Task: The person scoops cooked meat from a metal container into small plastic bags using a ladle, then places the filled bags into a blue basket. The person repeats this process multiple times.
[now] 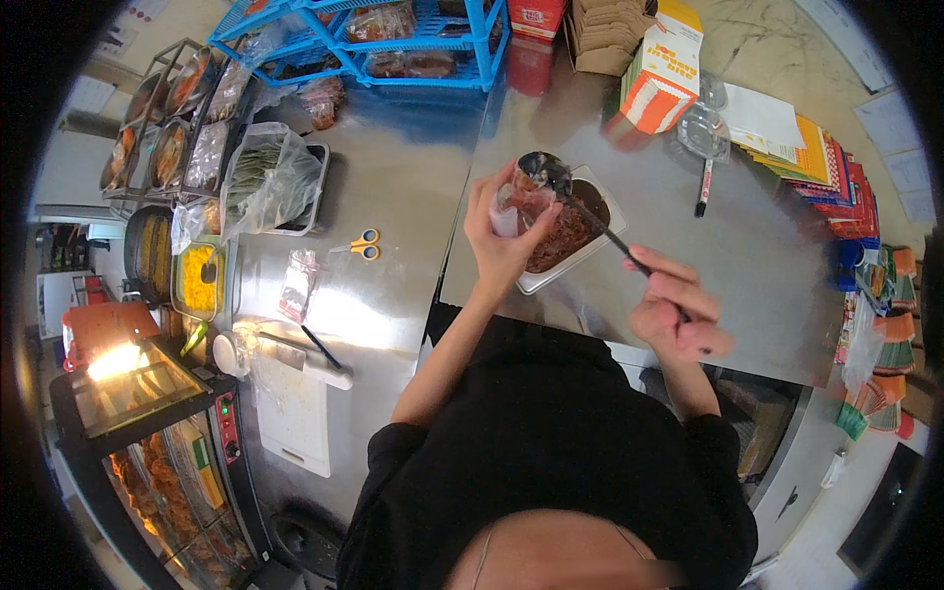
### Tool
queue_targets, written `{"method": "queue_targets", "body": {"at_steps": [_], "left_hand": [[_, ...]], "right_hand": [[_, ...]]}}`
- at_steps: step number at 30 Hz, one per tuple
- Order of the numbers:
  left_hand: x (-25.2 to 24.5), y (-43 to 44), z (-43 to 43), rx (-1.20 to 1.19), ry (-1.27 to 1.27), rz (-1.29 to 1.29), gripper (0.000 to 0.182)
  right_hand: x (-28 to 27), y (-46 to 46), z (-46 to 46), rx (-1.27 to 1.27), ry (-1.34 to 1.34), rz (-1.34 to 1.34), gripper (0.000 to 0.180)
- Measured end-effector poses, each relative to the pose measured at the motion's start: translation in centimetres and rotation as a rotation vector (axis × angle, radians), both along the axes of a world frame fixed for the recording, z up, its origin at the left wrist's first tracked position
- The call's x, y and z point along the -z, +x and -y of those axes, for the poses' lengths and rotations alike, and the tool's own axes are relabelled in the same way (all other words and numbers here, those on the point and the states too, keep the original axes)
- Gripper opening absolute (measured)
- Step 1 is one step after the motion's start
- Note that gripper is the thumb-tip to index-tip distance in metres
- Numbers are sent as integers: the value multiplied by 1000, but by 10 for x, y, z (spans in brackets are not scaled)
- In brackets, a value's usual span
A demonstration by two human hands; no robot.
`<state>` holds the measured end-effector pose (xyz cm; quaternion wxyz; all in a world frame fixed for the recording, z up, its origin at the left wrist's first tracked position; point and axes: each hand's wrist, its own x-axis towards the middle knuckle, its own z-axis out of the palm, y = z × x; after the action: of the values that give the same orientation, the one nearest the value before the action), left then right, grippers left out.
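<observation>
My left hand (495, 240) grips a small transparent plastic bag (507, 215), its mouth spread by the thumb and fingers. In my right hand (675, 306) is the handle of a black ladle (542, 169). The ladle's bowl is tipped at the mouth of the bag, and dark food clings to it. Beneath both, a rectangular metal food pan (618, 214) holds a chunky reddish-brown sauce (564, 240). My left hand and the bag hide part of the pan's left side. How much is in the bag cannot be made out.
Left on the steel counter (398, 295) lie yellow-handled scissors (363, 245), packets (299, 284), a knife (313, 361) and a white cutting board (295, 428). Blue plastic racks (420, 44) stand behind. Paper food boxes (660, 74) and a marker (706, 188) are at right. A lit food warmer (162, 442) stands left.
</observation>
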<state>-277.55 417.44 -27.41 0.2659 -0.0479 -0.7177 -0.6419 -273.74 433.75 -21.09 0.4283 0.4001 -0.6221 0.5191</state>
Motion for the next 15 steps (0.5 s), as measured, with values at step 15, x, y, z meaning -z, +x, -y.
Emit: {"method": "queue_targets", "body": {"at_steps": [15], "left_hand": [[45, 20, 49, 86, 618, 65, 54]], "right_hand": [[72, -2, 11, -6, -153, 633, 17]]}}
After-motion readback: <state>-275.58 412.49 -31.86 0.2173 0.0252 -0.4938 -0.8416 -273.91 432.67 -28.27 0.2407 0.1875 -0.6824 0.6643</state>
